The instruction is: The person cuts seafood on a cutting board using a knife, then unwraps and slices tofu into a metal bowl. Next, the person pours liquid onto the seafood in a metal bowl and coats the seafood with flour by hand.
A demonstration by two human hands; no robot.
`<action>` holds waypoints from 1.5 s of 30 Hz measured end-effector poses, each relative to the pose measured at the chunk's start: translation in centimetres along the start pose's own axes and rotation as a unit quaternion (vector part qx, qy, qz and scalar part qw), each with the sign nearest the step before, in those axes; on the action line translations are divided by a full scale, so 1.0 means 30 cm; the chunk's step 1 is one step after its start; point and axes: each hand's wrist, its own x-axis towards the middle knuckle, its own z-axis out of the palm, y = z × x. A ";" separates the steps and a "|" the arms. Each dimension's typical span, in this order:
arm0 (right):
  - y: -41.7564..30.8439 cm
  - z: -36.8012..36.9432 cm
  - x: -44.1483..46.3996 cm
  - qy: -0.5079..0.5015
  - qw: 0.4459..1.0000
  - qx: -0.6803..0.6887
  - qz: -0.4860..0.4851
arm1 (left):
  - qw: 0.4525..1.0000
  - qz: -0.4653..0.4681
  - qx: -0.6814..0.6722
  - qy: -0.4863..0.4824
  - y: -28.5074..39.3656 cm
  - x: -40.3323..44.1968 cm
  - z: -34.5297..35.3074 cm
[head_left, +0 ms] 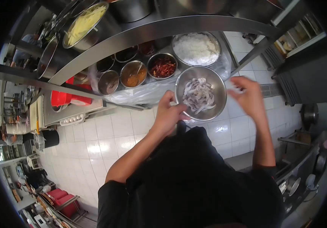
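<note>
A steel mixing bowl [221, 85] holds a heap of sliced, pale squid-like strips [199, 95] with greyish-purple edges. My left hand [170, 114] grips the bowl's left rim, thumb and fingers around its edge, and keeps it tipped toward me. Just off the opposite rim is my right hand [248, 95], its fingers loosely curled and the thumb apart from them. I see nothing in that hand, and it looks clear of the bowl. Behind the bowl sits a wide steel basin [217, 57] full of a white, flaky or granular food [195, 48].
Steel bowls of dried red chillies [162, 67] and orange-brown powder [133, 79] stand on a plastic-covered counter [133, 97]. A metal shelf edge [163, 29] crosses above them, bearing a pot of yellow strips [85, 26]. A red container [61, 98] is at left. White floor tiles [106, 125] lie below.
</note>
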 end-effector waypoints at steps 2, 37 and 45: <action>-0.038 0.085 -0.004 -0.022 0.986 -0.065 -0.152 | 0.999 0.014 0.006 -0.043 -0.016 0.038 0.036; -0.056 0.309 0.196 -0.076 0.969 -0.198 -0.123 | 0.999 0.026 -0.034 -0.014 -0.017 0.057 0.032; -0.035 0.305 0.179 -0.016 0.969 -0.195 -0.153 | 0.995 0.046 -0.085 -0.008 0.001 0.075 0.014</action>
